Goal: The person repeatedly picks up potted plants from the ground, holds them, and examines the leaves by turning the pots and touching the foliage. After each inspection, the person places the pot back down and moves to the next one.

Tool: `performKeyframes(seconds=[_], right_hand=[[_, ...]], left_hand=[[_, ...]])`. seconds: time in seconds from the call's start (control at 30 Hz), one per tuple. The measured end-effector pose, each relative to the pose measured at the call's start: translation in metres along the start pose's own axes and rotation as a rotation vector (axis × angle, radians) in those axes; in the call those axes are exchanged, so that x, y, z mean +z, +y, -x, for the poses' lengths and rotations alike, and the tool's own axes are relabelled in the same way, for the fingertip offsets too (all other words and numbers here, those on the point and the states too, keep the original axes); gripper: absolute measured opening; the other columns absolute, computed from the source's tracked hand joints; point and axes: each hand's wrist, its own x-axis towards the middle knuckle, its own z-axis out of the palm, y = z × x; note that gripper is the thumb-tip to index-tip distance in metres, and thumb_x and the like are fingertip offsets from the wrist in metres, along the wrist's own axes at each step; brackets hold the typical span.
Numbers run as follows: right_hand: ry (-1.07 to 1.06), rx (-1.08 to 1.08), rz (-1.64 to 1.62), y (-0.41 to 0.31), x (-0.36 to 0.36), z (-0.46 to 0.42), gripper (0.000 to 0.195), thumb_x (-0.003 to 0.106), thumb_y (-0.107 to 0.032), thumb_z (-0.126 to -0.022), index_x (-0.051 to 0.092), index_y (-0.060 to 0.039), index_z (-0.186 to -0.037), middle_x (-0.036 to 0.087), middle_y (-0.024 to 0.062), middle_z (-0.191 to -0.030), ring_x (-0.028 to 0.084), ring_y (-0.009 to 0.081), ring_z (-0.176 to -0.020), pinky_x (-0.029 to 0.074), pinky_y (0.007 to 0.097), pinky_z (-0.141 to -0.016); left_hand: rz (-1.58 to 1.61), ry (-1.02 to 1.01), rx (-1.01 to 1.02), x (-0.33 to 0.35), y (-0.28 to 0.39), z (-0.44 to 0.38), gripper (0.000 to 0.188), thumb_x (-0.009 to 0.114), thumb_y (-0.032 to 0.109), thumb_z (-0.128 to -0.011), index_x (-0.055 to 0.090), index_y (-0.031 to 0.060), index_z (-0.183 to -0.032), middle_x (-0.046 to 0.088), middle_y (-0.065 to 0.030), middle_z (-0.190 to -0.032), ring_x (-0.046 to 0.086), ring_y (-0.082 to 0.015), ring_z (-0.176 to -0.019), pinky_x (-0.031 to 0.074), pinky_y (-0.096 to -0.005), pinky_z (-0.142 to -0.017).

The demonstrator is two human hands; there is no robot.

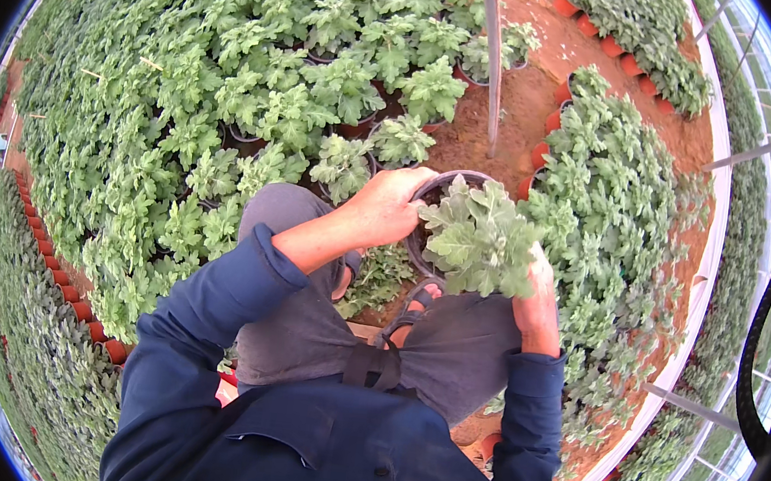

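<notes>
My left hand (393, 202) grips the rim of a round plastic plant pot (416, 240) at the centre of the view, its thumb over the edge. A leafy green plant (485, 233) with lobed leaves grows from the pot and leans to the right. At the plant's right side is my right hand (540, 285), its fingers partly hidden by the leaves; whether they grip the plant or the pot cannot be told. Cut leafy sprigs (382, 275) lie on the ground below the pot, between my feet.
Dense potted plants (159, 111) fill the left, and another row (609, 193) stands close on the right. A metal pole (494, 69) rises from the reddish soil (467, 133) ahead. A white sheet edging (717, 226) curves along the right. My sandalled foot (417, 307) is below the pot.
</notes>
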Motion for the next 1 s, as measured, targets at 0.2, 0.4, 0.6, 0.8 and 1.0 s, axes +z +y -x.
performKeyframes(seconds=[0.2, 0.4, 0.6, 0.8, 1.0], right_hand=[[-0.099, 0.1, -0.21, 0.007, -0.01, -0.052, 0.036, 0.052, -0.019, -0.098, 0.056, -0.0024, -0.13, 0.064, 0.0022, -0.112, 0.061, 0.0125, -0.099, 0.051, 0.0297, -0.083], [0.094, 0.11, -0.397, 0.05, -0.063, -0.128, 0.032, 0.055, -0.022, -0.099, 0.057, -0.0074, -0.128, 0.066, 0.0054, -0.115, 0.066, 0.0173, -0.095, 0.056, 0.0329, -0.075], [0.293, 0.069, -0.379, 0.065, -0.105, -0.232, 0.031, 0.051, -0.023, -0.101, 0.055, -0.0094, -0.128, 0.065, 0.0085, -0.119, 0.067, 0.0235, -0.097, 0.06, 0.0381, -0.068], [0.348, 0.174, -0.4, 0.097, -0.089, -0.332, 0.027, 0.05, -0.016, -0.101, 0.055, -0.0039, -0.124, 0.067, 0.0127, -0.109, 0.069, 0.0269, -0.09, 0.06, 0.0405, -0.07], [0.24, 0.366, -0.176, 0.138, -0.056, -0.361, 0.033, 0.043, -0.009, -0.099, 0.051, 0.0007, -0.129, 0.064, 0.0196, -0.11, 0.067, 0.0311, -0.092, 0.06, 0.0445, -0.073]], left_hand=[[-0.266, -0.082, -0.099, 0.016, -0.026, -0.05, 0.037, 0.057, 0.001, -0.08, 0.061, 0.0016, -0.117, 0.066, -0.0198, -0.102, 0.065, -0.0344, -0.095, 0.051, -0.0411, -0.085], [-0.174, -0.07, -0.005, 0.026, 0.0, -0.062, 0.047, 0.064, 0.023, -0.087, 0.052, 0.0024, -0.127, 0.064, -0.0174, -0.1, 0.065, -0.0324, -0.086, 0.052, -0.0426, -0.077], [-0.508, -0.409, 0.123, 0.035, -0.004, -0.052, 0.035, 0.064, 0.024, -0.087, 0.055, 0.009, -0.118, 0.06, -0.0172, -0.097, 0.066, -0.0379, -0.083, 0.054, -0.0487, -0.068], [-0.512, -0.437, 0.165, 0.035, -0.013, -0.057, 0.035, 0.07, 0.022, -0.083, 0.055, 0.0079, -0.112, 0.057, -0.0136, -0.09, 0.065, -0.0326, -0.081, 0.054, -0.0449, -0.062], [-0.516, -0.425, 0.155, 0.038, -0.015, -0.057, 0.034, 0.07, 0.023, -0.084, 0.055, 0.008, -0.11, 0.057, -0.0127, -0.09, 0.065, -0.0322, -0.081, 0.054, -0.0443, -0.062]])
